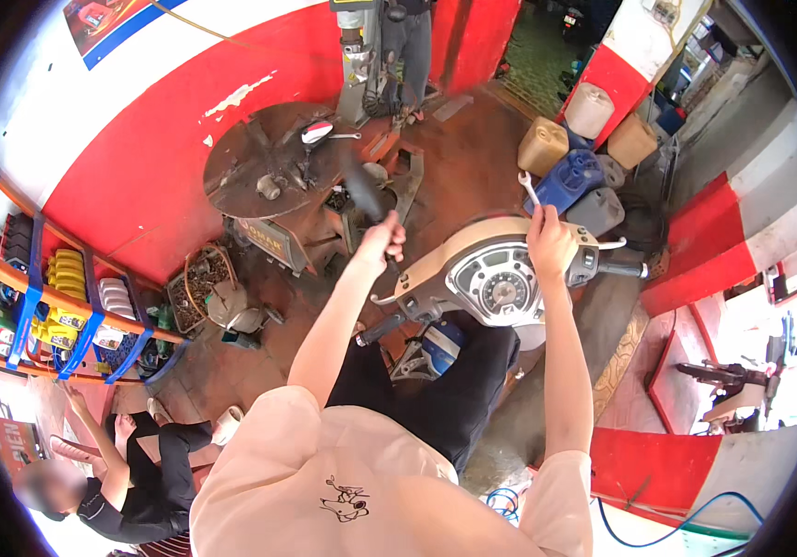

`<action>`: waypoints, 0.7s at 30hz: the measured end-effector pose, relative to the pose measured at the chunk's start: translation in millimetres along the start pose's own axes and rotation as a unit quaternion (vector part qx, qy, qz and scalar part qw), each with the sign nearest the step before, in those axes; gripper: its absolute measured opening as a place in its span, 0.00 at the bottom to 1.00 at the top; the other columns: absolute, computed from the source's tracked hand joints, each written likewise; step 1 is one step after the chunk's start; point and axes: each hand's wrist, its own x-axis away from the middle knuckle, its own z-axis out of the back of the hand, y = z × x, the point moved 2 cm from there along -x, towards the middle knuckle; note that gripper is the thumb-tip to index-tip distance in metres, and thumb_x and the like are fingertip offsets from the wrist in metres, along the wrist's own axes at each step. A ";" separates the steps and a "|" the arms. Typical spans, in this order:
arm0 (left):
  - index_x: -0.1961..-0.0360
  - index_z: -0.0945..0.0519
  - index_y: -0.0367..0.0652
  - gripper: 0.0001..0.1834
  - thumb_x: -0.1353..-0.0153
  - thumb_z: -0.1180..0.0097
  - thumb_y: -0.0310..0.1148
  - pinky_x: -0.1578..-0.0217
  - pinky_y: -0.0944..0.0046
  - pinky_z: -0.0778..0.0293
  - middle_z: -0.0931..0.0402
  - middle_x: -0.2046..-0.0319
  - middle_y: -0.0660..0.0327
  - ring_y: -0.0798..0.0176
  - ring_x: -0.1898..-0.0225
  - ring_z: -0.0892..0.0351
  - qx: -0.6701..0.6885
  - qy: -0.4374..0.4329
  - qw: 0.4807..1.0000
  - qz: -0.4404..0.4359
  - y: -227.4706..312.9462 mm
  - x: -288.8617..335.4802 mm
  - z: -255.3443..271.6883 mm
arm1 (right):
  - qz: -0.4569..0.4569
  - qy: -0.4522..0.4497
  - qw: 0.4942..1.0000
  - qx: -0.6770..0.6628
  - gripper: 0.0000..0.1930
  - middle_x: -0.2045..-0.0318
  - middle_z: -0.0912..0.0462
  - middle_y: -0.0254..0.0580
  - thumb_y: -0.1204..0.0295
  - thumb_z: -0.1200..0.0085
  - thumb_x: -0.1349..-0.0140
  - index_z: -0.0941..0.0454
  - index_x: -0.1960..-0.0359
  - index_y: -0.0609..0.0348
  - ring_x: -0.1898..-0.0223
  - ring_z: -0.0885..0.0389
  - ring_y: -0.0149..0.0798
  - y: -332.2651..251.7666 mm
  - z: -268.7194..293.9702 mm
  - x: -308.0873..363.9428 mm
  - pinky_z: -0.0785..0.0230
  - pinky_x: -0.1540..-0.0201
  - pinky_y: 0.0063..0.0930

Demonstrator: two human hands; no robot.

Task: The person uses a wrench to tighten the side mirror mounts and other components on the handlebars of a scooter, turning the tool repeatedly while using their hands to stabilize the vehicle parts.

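Observation:
My left hand is closed around the stem of a dark rear-view mirror, smeared by motion, above the left side of a scooter's handlebar. An open-ended wrench points up from my closed right hand, which is over the right side of the beige handlebar cover. Between my hands lies the scooter's round gauge cluster. The left grip and right grip stick out to either side, with a brake lever by each. Whether the mirror's stem touches its mount, I cannot tell.
A round dark table ahead left carries another mirror and a wrench. Jerrycans crowd the right. Bottles fill an orange-and-blue shelf at left. One person sits lower left; another stands far ahead.

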 end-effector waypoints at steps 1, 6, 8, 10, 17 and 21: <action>0.82 0.41 0.57 0.25 0.29 0.57 0.54 0.81 0.69 0.45 0.50 0.86 0.75 0.74 0.88 0.51 0.163 0.003 0.987 0.005 -20.4 -24.6 45.3 | 0.010 0.013 1.000 -0.019 0.12 0.84 0.20 0.47 0.60 0.51 0.32 0.27 0.72 0.50 0.83 0.20 0.54 -9.8 0.7 -2.1 0.29 0.82 0.47; 0.82 0.43 0.53 0.26 0.27 0.57 0.51 0.74 0.64 0.43 0.50 0.84 0.72 0.70 0.82 0.50 0.261 0.060 0.952 -0.147 -52.6 5.4 32.1 | -0.006 0.002 1.000 0.020 0.13 0.85 0.20 0.46 0.59 0.52 0.32 0.27 0.72 0.49 0.84 0.20 0.53 5.2 -1.2 2.7 0.29 0.82 0.48; 0.82 0.43 0.51 0.26 0.27 0.56 0.48 0.70 0.61 0.39 0.46 0.82 0.69 0.67 0.80 0.47 0.320 0.145 0.906 -0.235 -56.7 18.2 27.7 | -0.002 0.010 1.000 0.024 0.13 0.86 0.21 0.45 0.58 0.52 0.32 0.27 0.73 0.48 0.84 0.21 0.53 1.1 -1.4 3.0 0.29 0.82 0.48; 0.82 0.42 0.49 0.25 0.27 0.55 0.46 0.66 0.59 0.36 0.40 0.80 0.66 0.65 0.77 0.40 0.323 0.149 0.899 -0.257 -68.8 27.7 25.6 | 0.003 0.004 0.999 0.033 0.14 0.86 0.21 0.45 0.58 0.52 0.32 0.27 0.74 0.49 0.84 0.21 0.52 3.8 -2.6 2.9 0.29 0.83 0.47; 0.69 0.28 0.40 0.19 0.24 0.63 0.41 0.60 0.71 0.37 0.28 0.70 0.65 0.72 0.68 0.34 -0.217 0.192 0.863 -0.413 -64.6 67.4 9.2 | 0.009 0.018 1.000 0.023 0.15 0.88 0.23 0.43 0.58 0.51 0.33 0.30 0.77 0.49 0.86 0.22 0.52 7.6 -6.3 3.1 0.30 0.85 0.46; 0.68 0.27 0.40 0.15 0.26 0.58 0.38 0.64 0.68 0.34 0.29 0.67 0.64 0.70 0.69 0.33 -0.399 0.165 0.781 -0.451 -53.2 74.2 4.4 | 0.001 0.016 1.000 0.023 0.16 0.88 0.23 0.43 0.59 0.51 0.33 0.31 0.78 0.49 0.86 0.22 0.51 7.1 -7.1 3.9 0.30 0.85 0.46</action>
